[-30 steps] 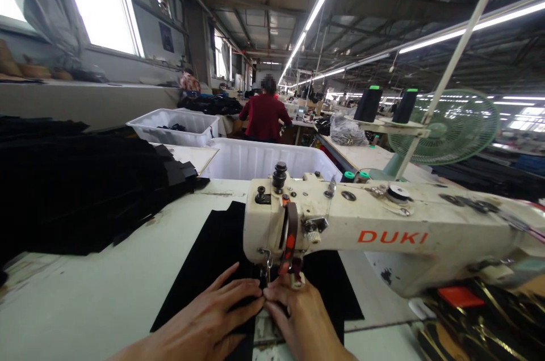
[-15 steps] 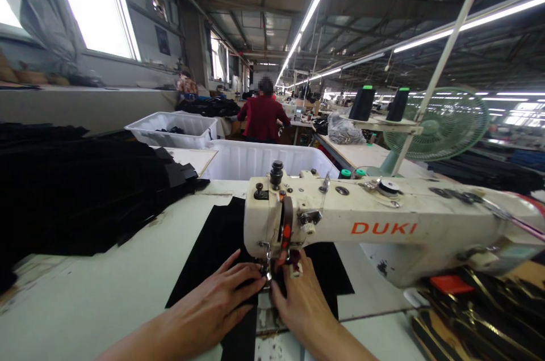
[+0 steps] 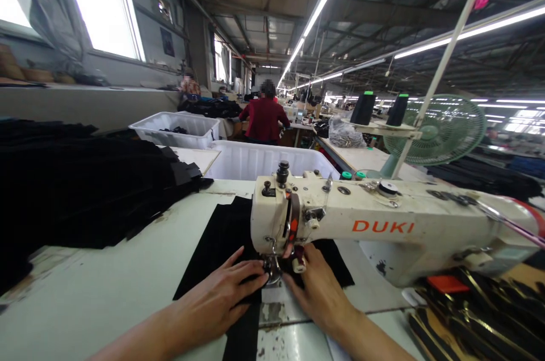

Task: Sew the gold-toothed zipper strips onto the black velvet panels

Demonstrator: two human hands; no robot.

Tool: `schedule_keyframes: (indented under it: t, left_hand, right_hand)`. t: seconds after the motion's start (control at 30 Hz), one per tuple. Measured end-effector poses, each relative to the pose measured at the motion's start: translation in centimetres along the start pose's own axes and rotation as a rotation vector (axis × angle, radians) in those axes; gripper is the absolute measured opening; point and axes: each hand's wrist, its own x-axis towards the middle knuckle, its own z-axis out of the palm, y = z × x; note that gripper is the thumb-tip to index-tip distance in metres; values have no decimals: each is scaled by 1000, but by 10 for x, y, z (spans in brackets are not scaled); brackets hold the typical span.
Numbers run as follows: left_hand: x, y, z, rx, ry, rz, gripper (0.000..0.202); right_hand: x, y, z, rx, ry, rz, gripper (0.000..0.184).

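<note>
A black fabric piece point(image 3: 215, 236) lies under the head of a white sewing machine point(image 3: 340, 219) marked DUKI, and more of it shows right of the needle area. My left hand point(image 3: 219, 293) rests on the fabric with fingers stretched, its fingertips beside the metal presser foot point(image 3: 273, 275). On the other side of the foot, my right hand point(image 3: 317, 287) reaches under the machine arm, thumb apart from the fingers. Its fingertips are partly hidden by the machine's fittings. A narrow black strip point(image 3: 242, 332) hangs toward the front, below my left hand.
A large pile of black fabric point(image 3: 93, 191) covers the table's left. White plastic bins point(image 3: 272, 159) stand behind the machine. Black pieces with gold-coloured zipper edges point(image 3: 481, 321) lie at right. Thread cones point(image 3: 363, 108), a green fan point(image 3: 438, 128) and a person in dark red point(image 3: 263, 120) are beyond.
My right hand has shifted right, away from the presser foot, and more bare metal plate shows between the hands. My left hand stays on the fabric. The view has moved slightly.
</note>
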Motion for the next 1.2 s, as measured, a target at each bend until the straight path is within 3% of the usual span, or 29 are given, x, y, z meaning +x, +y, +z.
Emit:
schedule_keyframes:
  t: [0.07,0.17,0.33,0.53,0.7,0.93,1.2]
  left_hand:
    - [-1,0,2,4,18,9,72]
    - [-1,-1,5,4,69,31,72]
    - [1,-4,11,-105,172,3,52]
    - [2,-16,19,-233,246,-66,32]
    - [-2,-12,17,-186,247,7,46]
    - [2,11,-7,-18,258,35,57]
    - [3,1,-1,42,284,27,59]
  right_hand:
    - [-8,-4,-10,-4,-6,-106,32]
    - [-11,-9,-4,17,-4,-231,24]
    - [-5,-9,18,59,-19,-130,14]
    - [3,-8,26,72,-25,-65,15]
    - [2,-8,29,79,-1,-38,15]
    - [-3,-3,29,108,14,-102,13]
    - [-1,1,33,136,53,-110,13]
